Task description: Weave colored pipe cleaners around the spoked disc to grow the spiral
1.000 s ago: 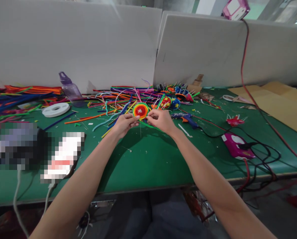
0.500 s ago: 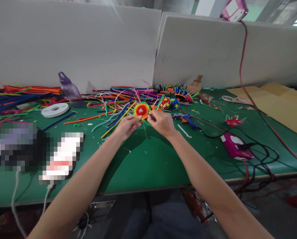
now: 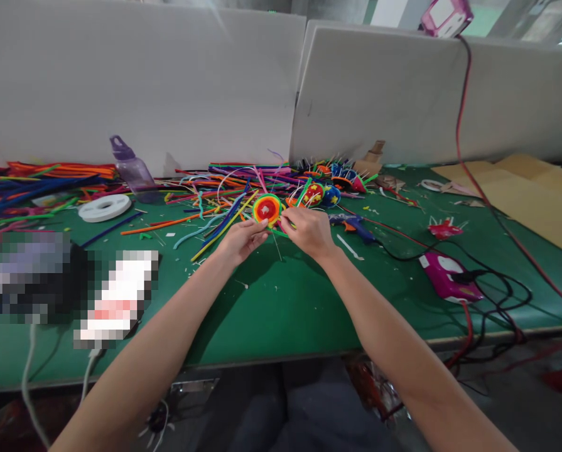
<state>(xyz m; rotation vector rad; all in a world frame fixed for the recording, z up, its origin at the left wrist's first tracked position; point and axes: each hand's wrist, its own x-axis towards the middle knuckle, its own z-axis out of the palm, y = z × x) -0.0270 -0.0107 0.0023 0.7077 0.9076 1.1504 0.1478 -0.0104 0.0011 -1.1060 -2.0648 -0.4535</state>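
Note:
A round coiled disc of pipe cleaners (image 3: pixel 267 208), red in the middle with orange, yellow and green rings, is held upright over the green table (image 3: pixel 281 301). My left hand (image 3: pixel 240 240) pinches its lower left edge. My right hand (image 3: pixel 309 230) pinches its right edge, where a green pipe cleaner runs off the rim. Both hands are closed on the disc. A thin white stick hangs down below it.
Loose pipe cleaners (image 3: pixel 215 188) lie heaped behind the disc and at far left. Finished coiled pieces (image 3: pixel 325 185) sit at the back. A blue glue gun (image 3: pixel 353 223), a pink device (image 3: pixel 443 276) with black cables, a white tape roll (image 3: pixel 104 208) and a purple bottle (image 3: pixel 132 168) stand around.
Both hands have shifted slightly on the disc's edge and turned it a little. The disc stays in the same place above the table.

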